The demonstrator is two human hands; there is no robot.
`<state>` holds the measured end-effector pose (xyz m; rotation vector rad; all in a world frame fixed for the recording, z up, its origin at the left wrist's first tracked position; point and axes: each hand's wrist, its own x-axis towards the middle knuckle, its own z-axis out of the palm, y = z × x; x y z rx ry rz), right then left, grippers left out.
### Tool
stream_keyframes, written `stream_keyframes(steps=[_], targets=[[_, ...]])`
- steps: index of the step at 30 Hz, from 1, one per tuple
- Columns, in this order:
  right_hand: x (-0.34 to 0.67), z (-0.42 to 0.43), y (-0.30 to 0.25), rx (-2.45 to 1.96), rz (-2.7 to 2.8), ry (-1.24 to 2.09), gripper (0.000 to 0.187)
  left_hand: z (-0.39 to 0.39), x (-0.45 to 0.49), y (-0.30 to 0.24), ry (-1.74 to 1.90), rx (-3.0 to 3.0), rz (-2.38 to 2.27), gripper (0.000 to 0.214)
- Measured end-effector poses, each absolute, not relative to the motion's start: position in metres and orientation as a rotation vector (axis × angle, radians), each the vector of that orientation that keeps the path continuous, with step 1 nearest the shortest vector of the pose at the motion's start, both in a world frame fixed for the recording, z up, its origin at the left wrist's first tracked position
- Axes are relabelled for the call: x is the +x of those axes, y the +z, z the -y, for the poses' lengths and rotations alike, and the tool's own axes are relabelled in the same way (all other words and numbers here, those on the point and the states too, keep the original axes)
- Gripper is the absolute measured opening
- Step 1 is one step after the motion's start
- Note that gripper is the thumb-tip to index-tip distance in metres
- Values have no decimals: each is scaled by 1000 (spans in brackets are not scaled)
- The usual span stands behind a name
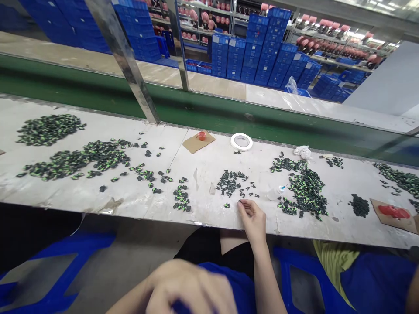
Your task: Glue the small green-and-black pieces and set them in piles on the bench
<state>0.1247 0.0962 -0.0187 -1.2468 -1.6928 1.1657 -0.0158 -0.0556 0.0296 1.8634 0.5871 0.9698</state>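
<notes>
My right hand rests at the table's front edge, its thumb and index finger pinched together. A tiny dark bit shows at the fingertips, most likely a small black part. One black-and-green part lies just left of these fingers. Beyond them spreads a loose heap of small black parts. My left hand is raised close to the camera, over my lap, blurred; its fingers are smeared and what it holds, if anything, is hidden. A short column of black-and-green parts lies on the table to the left.
Larger heaps of black-and-green parts lie right and left. A white tape roll, a red cup on cardboard and a small blue-tipped bottle stand about. Behind runs a green belt. Another person sits at right.
</notes>
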Motion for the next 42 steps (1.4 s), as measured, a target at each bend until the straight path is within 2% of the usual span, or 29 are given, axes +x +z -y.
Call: stream_keyframes(steps=[1,5,8,13,20,25,33,38,42], targets=[[124,-96,-19,-1218,1714,1180,24,43,-21,29,1016,1853,-726,48],[122,-94,-20,-1160,1762,1225,25,-5,-25,3,1273,1757,-1852,24],[120,-94,-19,-1234,1716,1254,29,-24,-21,-25,1197,1829,-2083,19],[120,-93,-16,-1179,1719,1322,24,-28,-19,-38,1178,1830,-2072,13],[121,-89,-6,-1089,1552,1607,22,-28,-21,-29,1396,1766,-1818,19],[123,-86,7,-1068,1506,1669,22,-23,-19,-17,1470,1833,-1710,19],[128,-79,18,-977,1532,1518,15,-13,-8,8,1553,1695,-1637,16],[132,-75,18,-981,1559,1417,29,-6,-1,23,1548,1470,-1676,13],[135,-74,22,-915,1691,1344,30,-3,1,25,1521,1315,-1682,11]])
